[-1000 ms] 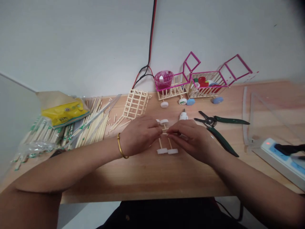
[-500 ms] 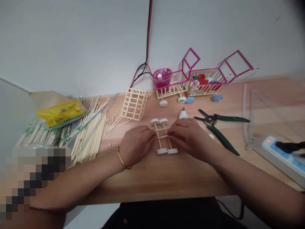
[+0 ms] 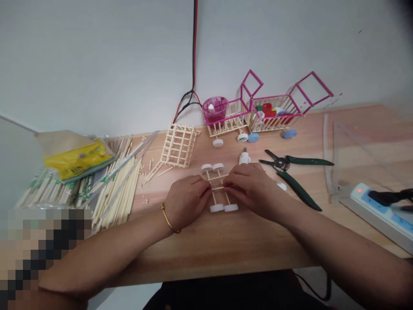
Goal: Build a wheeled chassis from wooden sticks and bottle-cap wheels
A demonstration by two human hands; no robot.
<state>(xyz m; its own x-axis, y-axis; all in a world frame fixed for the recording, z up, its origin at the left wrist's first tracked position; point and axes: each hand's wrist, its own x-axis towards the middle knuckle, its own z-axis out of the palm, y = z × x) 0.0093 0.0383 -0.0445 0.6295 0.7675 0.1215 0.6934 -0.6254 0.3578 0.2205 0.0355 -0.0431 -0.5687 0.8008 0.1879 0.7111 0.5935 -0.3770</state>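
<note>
Between my hands is a small frame of wooden sticks (image 3: 217, 188) with white bottle-cap wheels (image 3: 217, 208) at its corners. Two long sticks are joined by crosspieces. My left hand (image 3: 189, 198), with a gold bangle at the wrist, has its fingers pinched at the left end of the nearer crosspiece. At that crosspiece's right end, my right hand (image 3: 251, 185) is closed too, thumb and fingers together. The fingers hide the ends of the stick. Just beyond my right hand lies a white tool with a dark pointed tip (image 3: 245, 157), partly covered.
Green-handled pliers (image 3: 285, 165) lie to the right, near a clear set square (image 3: 355, 159) and a power strip (image 3: 374, 202). Behind stand two stick carts with pink rims (image 3: 226, 122) (image 3: 274, 114) and a stick basket (image 3: 180, 145). Loose sticks (image 3: 119, 189) and a yellow bag (image 3: 80, 159) occupy the left.
The whole view has shifted a little, so the scene sits slightly left and mostly lower. Both hands stay at the crosspiece, with the left fingertips barely moved relative to the frame.
</note>
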